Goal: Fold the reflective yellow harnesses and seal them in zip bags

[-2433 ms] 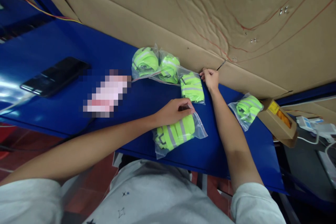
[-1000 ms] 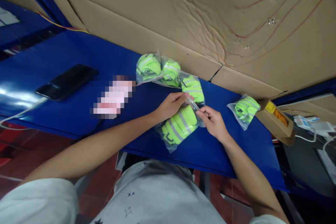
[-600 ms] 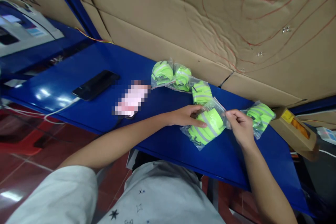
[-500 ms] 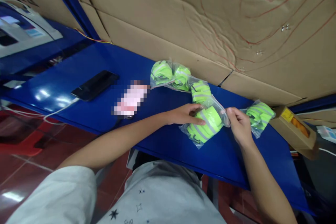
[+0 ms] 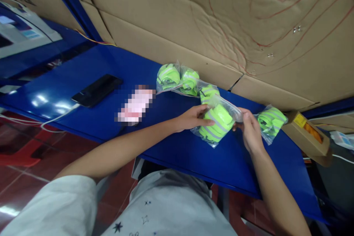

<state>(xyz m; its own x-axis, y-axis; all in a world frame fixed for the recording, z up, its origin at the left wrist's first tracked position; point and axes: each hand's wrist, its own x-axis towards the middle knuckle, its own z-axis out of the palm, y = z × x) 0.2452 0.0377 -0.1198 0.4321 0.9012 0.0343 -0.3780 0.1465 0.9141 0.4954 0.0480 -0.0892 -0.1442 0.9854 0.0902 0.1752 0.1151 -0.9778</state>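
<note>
A clear plastic bag with a rolled neon-green reflective strap (image 5: pixel 217 123) is between my two hands above the blue table. My left hand (image 5: pixel 193 118) grips its left side, with the thumb across the front and fingers behind. On the other side, my right hand (image 5: pixel 251 129) pinches the right end of the bag's top edge, which stretches out as a flat strip. Right behind the held bag lies a similar bagged strap (image 5: pixel 208 92), partly hidden by it. Another bagged strap (image 5: pixel 271 122) sits just beyond my right hand.
Two more bagged straps (image 5: pixel 168 76) lie by the cardboard wall (image 5: pixel 166 18). Left of them are a pixelated pink item (image 5: pixel 135 106) and a black phone-like device (image 5: pixel 96 90) with a white cable. An open-windowed cardboard box (image 5: pixel 306 134) stands at the table's (image 5: pixel 171 158) right end.
My right hand has shifted its pinch along the bag's top edge, which is now straighter and more spread out. The bag has tipped up slightly. My left hand keeps its grip.
</note>
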